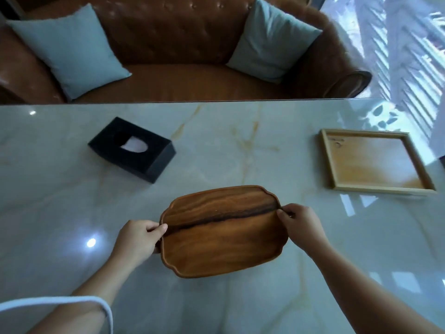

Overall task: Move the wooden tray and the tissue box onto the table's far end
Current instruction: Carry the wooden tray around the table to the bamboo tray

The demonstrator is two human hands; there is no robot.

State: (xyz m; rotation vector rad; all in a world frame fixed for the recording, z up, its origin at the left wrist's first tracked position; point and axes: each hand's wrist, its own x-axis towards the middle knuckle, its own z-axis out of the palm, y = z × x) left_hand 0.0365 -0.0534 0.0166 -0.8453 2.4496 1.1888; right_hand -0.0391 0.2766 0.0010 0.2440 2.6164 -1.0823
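Note:
A dark brown wooden tray (224, 231) with a scalloped rim and a dark grain stripe lies in the middle of the marble table (216, 145), near me. My left hand (138, 239) pinches its left rim, thumb on top. My right hand (301, 227) grips its right rim the same way. Whether the tray rests on the table or is lifted slightly I cannot tell. A black tissue box (132, 149) with a white tissue showing in its oval slot sits farther away on the left, untouched.
A light rectangular wooden tray (375, 162) lies at the right side of the table. Beyond the table's far edge stands a brown leather sofa (183, 44) with two pale blue cushions. Sunlit floor shows at the right.

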